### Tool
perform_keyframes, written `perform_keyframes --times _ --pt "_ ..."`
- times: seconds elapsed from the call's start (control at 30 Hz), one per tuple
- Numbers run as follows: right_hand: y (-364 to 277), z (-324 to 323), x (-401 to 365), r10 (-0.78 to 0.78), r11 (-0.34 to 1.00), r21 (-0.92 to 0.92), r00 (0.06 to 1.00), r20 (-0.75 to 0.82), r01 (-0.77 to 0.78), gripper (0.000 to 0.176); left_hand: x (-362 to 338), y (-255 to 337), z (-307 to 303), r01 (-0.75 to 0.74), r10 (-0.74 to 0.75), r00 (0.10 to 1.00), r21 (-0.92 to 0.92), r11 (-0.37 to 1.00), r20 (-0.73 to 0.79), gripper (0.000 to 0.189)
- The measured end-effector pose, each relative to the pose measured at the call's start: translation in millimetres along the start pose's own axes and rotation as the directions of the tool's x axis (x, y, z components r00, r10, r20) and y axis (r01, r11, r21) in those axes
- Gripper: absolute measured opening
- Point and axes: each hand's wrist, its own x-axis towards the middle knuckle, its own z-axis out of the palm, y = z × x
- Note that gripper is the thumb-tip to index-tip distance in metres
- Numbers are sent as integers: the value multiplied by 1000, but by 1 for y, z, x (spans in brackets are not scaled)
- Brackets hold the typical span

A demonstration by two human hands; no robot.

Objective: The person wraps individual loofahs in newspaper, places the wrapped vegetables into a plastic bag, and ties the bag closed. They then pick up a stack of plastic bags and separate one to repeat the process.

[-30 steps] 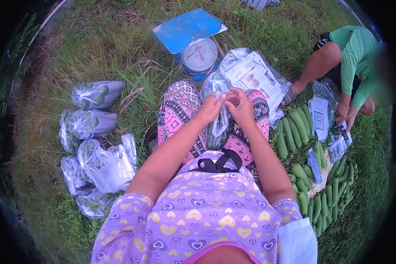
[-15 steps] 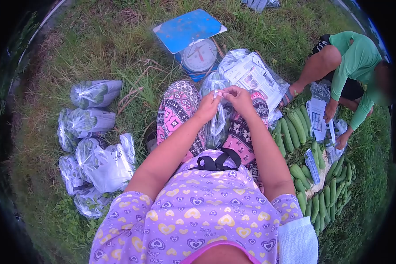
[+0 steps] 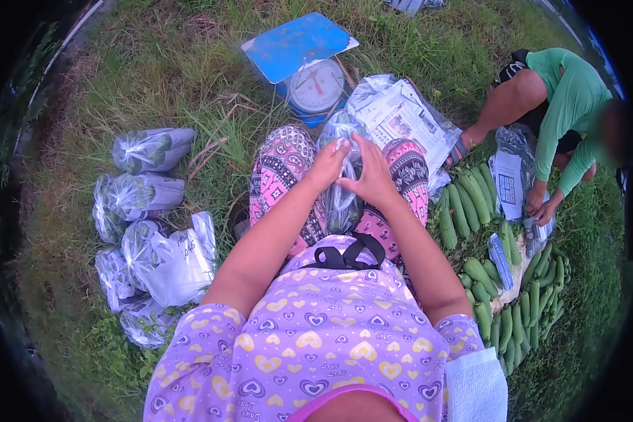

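Right hand has opened, fingers spread wide | left hand narrow, pinching plastic bag

On the purple heart-print shirt I can pick out "Lady", and black handwriting on the white plastic bag seems to end in "65". Print on the grey-and-white newspaper sheets, the blue-and-white paper strip and the round white scale dial is too small for me.
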Motion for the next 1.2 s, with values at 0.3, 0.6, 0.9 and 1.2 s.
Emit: perform_keyframes --times 0.3,0.6,0.9,1.2 --pt "29 -16 25 197 978 -27 879 434 -206 58 -1 0 -3 70 -61 997 -170 983 57 35" --pt "33 -15 31 331 842 175 745 580 -510 24 -4 6 -4 148 -130 986 -173 974 108 32" --pt "72 0 37 173 802 269 638 750 -533 21 2 13 -17 -163 41 958 419 893 285 18" --pt "74 5 34 189 698 419 713 675 -581 24 -7 33 -1 -302 295 942 779 550 157 14"
